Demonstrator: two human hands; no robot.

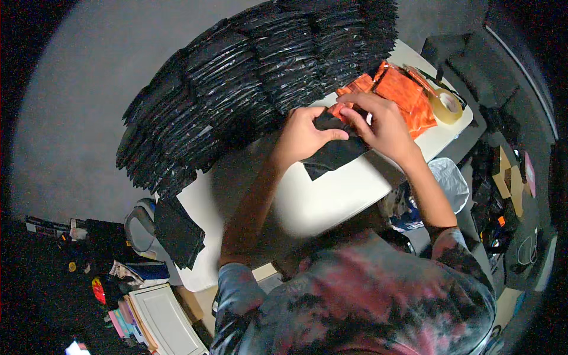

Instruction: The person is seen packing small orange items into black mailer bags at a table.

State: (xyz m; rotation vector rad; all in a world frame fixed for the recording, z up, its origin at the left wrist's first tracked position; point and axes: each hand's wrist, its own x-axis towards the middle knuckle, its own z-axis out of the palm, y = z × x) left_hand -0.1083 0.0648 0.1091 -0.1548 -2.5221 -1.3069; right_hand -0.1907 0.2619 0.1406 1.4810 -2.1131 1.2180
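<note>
Over the white table, my left hand (300, 137) grips a folded black sheet (331, 160), thumb on top and fingers behind it. My right hand (384, 123) is closed in a pinch at the sheet's upper edge, on a small orange piece (338, 110). Part of that piece is covered by my fingers, so its full shape is hidden. Just beyond my right hand lie shiny orange plastic packets (402, 89). Behind both hands rises a long, curved row of stacked black folded sheets (236, 71).
A roll of tape (448, 105) lies at the right end of the white table (307, 201). More black sheets (177, 231) hang over its left corner. Below its front edge is a whitish plastic bag (451, 180). A white cabinet (163, 319) stands at lower left, an open cardboard box (507, 177) at right.
</note>
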